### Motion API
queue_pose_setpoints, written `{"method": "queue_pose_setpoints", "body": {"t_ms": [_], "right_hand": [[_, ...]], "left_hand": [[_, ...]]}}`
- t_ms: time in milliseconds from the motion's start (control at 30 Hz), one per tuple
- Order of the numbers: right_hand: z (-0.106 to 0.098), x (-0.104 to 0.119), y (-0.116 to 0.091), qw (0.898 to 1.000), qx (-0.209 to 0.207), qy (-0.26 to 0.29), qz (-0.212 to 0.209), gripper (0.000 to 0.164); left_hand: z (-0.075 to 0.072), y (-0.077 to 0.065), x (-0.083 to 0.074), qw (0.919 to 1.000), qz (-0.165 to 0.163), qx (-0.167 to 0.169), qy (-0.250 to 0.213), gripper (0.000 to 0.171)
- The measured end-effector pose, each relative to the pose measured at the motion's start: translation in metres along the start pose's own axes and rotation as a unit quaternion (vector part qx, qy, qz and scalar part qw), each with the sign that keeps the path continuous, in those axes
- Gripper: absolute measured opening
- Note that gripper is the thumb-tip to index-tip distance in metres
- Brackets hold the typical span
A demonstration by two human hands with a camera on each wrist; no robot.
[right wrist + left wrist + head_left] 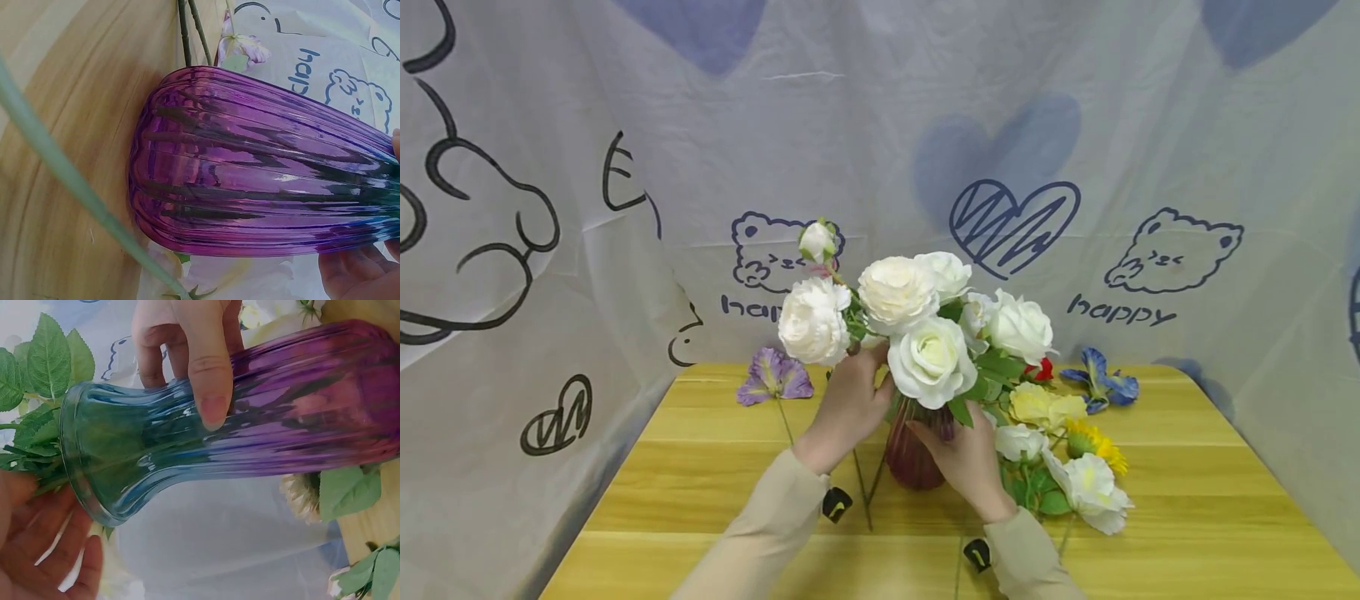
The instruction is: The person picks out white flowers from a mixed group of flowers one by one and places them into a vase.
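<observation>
A ribbed glass vase (281, 425), blue-green at the neck and purple-pink below, stands upright on the table with green stems inside. My right hand (966, 458) grips its neck; the thumb lies across the glass in the left wrist view. White roses (932, 362) and fuller white blooms (812, 321) crowd above the rim, with a white bud (817, 242) at upper left. My left hand (850, 408) holds the stems just under these blooms, its fingers (69, 550) right at the vase rim in the left wrist view. Blooms partly hide its fingertips in the head view.
A purple flower (773, 377) lies at the back left of the wooden table (700, 500). Right of the vase lie yellow (1045, 406), white (1093, 487) and blue (1101, 379) flowers. Dark stems (861, 483) extend beside the vase base. A printed cloth (865, 125) hangs behind.
</observation>
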State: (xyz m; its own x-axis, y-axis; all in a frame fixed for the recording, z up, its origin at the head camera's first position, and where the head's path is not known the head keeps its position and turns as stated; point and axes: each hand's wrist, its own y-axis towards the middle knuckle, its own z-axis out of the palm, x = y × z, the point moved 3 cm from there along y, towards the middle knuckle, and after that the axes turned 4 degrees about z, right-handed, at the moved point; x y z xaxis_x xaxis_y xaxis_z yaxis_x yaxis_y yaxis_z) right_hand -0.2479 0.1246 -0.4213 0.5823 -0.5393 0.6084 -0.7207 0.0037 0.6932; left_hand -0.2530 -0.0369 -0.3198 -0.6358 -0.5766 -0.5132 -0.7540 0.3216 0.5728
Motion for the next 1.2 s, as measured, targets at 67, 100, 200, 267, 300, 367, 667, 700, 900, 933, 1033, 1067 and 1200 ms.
{"method": "queue_pose_setpoints", "body": {"t_ms": [67, 100, 200, 267, 300, 367, 667, 700, 900, 933, 1033, 1067, 1200], "right_hand": [[0.0, 0.0, 0.0, 1.0, 0.0, 0.001, -0.002, 0.055], [0.0, 0.0, 0.0, 1.0, -0.001, -0.001, -0.005, 0.054], [-0.001, 0.0, 0.0, 1.0, -0.006, -0.003, -0.007, 0.053], [-0.001, 0.0, -0.001, 1.0, -0.01, -0.003, -0.005, 0.055], [-0.001, 0.0, -0.001, 1.0, -0.012, -0.003, -0.006, 0.057], [-0.001, -0.001, -0.001, 1.0, -0.013, 0.001, -0.004, 0.06], [0.0, -0.002, -0.001, 1.0, -0.008, 0.003, -0.003, 0.061], [0.0, -0.002, -0.001, 1.0, -0.006, -0.001, -0.002, 0.059], [-0.002, -0.001, 0.0, 1.0, 0.01, -0.007, 0.01, 0.06], [-0.002, -0.001, 0.001, 1.0, 0.012, -0.006, 0.016, 0.062], [-0.002, -0.002, 0.0, 1.0, 0.011, -0.003, 0.023, 0.068], [-0.002, -0.002, 0.001, 1.0, 0.011, -0.004, 0.021, 0.069], [0.0, -0.002, 0.002, 1.0, 0.008, -0.01, 0.011, 0.069]], "left_hand": [[-0.001, -0.002, 0.0, 0.9996, 0.003, -0.022, -0.019, 0.029], [-0.001, -0.003, 0.0, 0.9991, 0.006, -0.033, -0.026, 0.027], [-0.002, -0.003, 0.0, 0.9973, 0.01, -0.056, -0.046, 0.025], [-0.002, 0.0, -0.002, 0.9966, 0.02, -0.063, -0.05, 0.023], [-0.002, 0.001, -0.003, 0.9968, 0.022, -0.063, -0.045, 0.022], [-0.002, 0.002, -0.004, 0.9974, 0.023, -0.061, -0.03, 0.021], [0.001, 0.01, -0.01, 0.9966, 0.048, -0.035, 0.057, 0.022], [0.002, 0.011, -0.009, 0.9967, 0.048, -0.028, 0.06, 0.022], [0.003, 0.008, 0.002, 0.9993, -0.023, 0.02, 0.023, 0.027], [0.003, 0.006, 0.003, 0.9994, -0.028, 0.016, 0.014, 0.028], [0.002, -0.001, 0.009, 0.9999, -0.011, -0.012, -0.003, 0.026], [0.002, -0.004, 0.011, 0.9996, 0.001, -0.025, -0.008, 0.024], [0.0, -0.017, 0.018, 0.9977, 0.029, -0.058, -0.017, 0.023]]}}
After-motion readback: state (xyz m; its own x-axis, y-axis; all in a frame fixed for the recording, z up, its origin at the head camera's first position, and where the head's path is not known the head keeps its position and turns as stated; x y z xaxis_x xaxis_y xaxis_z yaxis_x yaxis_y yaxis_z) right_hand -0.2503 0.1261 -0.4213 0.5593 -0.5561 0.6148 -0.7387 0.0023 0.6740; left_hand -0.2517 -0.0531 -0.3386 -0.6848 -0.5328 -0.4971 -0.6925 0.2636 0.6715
